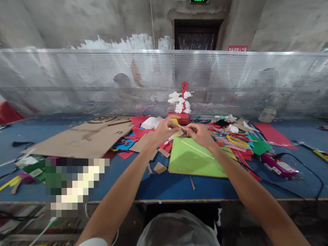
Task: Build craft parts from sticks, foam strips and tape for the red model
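My left hand and my right hand meet above the far edge of a light green sheet. Between their fingertips is a small, thin, yellowish-brown piece, too small to name; both hands are closed on it. A thin pale stick lies across the green sheet. Just beyond my hands stands a red upright piece with a looped top and white fluffy clumps on it, set on a red base.
A large cardboard sheet lies at the left. Right of my hands are yellow-handled scissors, a red sheet and a purple corded device. Coloured scraps clutter the blue table. A perforated metal screen stands behind.
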Demonstrator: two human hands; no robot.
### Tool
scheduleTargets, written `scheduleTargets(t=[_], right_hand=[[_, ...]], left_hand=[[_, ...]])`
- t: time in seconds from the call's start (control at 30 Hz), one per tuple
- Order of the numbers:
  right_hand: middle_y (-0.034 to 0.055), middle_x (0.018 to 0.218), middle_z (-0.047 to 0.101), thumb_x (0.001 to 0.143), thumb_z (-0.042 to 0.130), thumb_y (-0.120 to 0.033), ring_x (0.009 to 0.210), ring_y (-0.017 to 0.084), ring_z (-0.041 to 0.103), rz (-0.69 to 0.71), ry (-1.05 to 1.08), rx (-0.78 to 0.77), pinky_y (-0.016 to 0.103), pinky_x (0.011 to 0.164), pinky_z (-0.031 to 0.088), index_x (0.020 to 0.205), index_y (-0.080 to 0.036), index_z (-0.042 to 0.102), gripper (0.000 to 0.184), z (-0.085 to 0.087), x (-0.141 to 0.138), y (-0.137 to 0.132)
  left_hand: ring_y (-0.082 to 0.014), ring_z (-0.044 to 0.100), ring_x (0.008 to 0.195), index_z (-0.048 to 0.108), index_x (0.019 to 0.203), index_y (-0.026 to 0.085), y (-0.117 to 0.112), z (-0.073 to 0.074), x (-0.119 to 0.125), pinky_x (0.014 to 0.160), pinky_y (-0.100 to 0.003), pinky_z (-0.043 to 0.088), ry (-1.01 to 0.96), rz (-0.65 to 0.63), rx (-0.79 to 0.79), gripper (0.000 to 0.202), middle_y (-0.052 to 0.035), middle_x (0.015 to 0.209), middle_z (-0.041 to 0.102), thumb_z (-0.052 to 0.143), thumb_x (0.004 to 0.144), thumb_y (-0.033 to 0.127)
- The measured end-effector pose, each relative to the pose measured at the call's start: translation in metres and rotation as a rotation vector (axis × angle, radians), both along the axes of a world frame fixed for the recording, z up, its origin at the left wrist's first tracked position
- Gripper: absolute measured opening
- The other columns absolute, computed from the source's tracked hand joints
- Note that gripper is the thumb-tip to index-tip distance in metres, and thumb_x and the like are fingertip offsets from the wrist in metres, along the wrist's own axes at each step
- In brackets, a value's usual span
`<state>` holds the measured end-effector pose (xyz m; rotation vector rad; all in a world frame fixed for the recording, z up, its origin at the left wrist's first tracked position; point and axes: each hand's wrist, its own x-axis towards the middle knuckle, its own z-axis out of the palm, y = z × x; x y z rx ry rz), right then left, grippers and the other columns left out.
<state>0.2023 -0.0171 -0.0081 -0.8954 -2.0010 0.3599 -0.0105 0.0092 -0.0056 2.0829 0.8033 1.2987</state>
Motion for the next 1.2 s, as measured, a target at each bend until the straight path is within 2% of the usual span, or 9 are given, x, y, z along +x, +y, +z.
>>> scheduleTargets(t=[0.1,0.17,0.27,0.37,0.43,0.73,0.87,1.0,1.2], right_hand=[[0.0044,0.079,0.070,0.091,0.056,-0.032,0.070,0.019,0.065,0.072,0.139,-0.107,0.031,0.068,0.050,0.095,-0.020,0.065,0.016,-0.001,-0.001,0.000],[0.0042,0.078,0.069,0.091,0.057,-0.035,0.070,0.019,0.065,0.086,0.184,-0.144,0.031,0.067,0.051,0.093,-0.020,0.064,0.016,-0.001,-0.001,0.000],[0.0039,0.075,0.067,0.091,0.057,-0.038,0.067,0.017,0.062,0.070,0.195,-0.158,0.029,0.063,0.049,0.090,-0.019,0.063,0.020,0.001,-0.001,0.000],[0.0034,0.073,0.067,0.092,0.055,-0.039,0.064,0.016,0.060,0.073,0.196,-0.164,0.028,0.061,0.046,0.091,-0.019,0.064,0.022,0.001,-0.001,-0.001],[0.0029,0.072,0.066,0.093,0.054,-0.039,0.063,0.016,0.059,0.092,0.186,-0.168,0.028,0.061,0.045,0.091,-0.018,0.065,0.023,0.001,-0.002,-0.001],[-0.0022,0.065,0.057,0.094,0.055,-0.041,0.055,0.013,0.048,0.159,0.169,-0.274,0.026,0.055,0.037,0.099,-0.019,0.061,0.023,0.005,-0.003,-0.004],[-0.0015,0.068,0.056,0.090,0.061,-0.043,0.060,0.014,0.051,0.167,0.155,-0.259,0.027,0.056,0.039,0.094,-0.020,0.059,0.023,0.006,-0.002,-0.006],[-0.0006,0.070,0.059,0.090,0.061,-0.042,0.063,0.015,0.055,0.159,0.169,-0.245,0.028,0.059,0.042,0.092,-0.021,0.058,0.022,0.001,-0.003,-0.002],[0.0010,0.072,0.065,0.086,0.066,-0.040,0.064,0.015,0.061,0.121,0.237,-0.252,0.028,0.061,0.047,0.089,-0.019,0.059,0.023,-0.007,-0.005,0.006]], left_hand=[[-0.0175,0.072,0.083,0.057,0.124,0.020,-0.003,0.001,0.003,0.072,-0.027,0.054,-0.019,0.033,0.001,0.048,-0.0055,0.092,0.076,0.074,0.080,0.030],[-0.0169,0.072,0.084,0.056,0.126,0.021,-0.007,0.002,0.005,0.074,-0.028,0.054,-0.018,0.046,0.023,0.048,-0.0057,0.095,0.076,0.073,0.082,0.030],[-0.0151,0.071,0.082,0.055,0.129,0.022,-0.012,0.006,0.007,0.074,-0.027,0.054,-0.001,0.100,0.077,0.049,-0.0061,0.099,0.076,0.072,0.084,0.030],[-0.0120,0.068,0.077,0.055,0.132,0.023,-0.013,0.009,0.006,0.071,-0.024,0.052,0.005,0.149,0.104,0.054,-0.0083,0.115,0.072,0.074,0.082,0.030],[-0.0107,0.066,0.075,0.054,0.132,0.023,-0.012,0.009,0.005,0.069,-0.024,0.052,0.000,0.137,0.110,0.055,-0.0093,0.122,0.069,0.075,0.082,0.032],[-0.0176,0.070,0.091,0.058,0.127,0.021,-0.008,0.006,0.002,0.082,-0.030,0.053,0.107,0.093,0.154,0.043,-0.0069,0.105,0.074,0.067,0.089,0.040],[-0.0193,0.070,0.090,0.056,0.131,0.021,-0.005,0.003,0.002,0.078,-0.030,0.052,0.125,0.055,0.111,0.046,-0.0066,0.100,0.075,0.065,0.091,0.042],[-0.0183,0.070,0.084,0.055,0.130,0.020,-0.005,0.002,0.006,0.073,-0.029,0.049,0.090,-0.002,0.049,0.051,-0.0060,0.094,0.075,0.071,0.085,0.040],[-0.0162,0.067,0.073,0.056,0.116,0.020,-0.009,0.005,0.008,0.065,-0.026,0.045,0.064,0.083,0.010,0.046,-0.0001,0.078,0.071,0.076,0.079,0.037]])
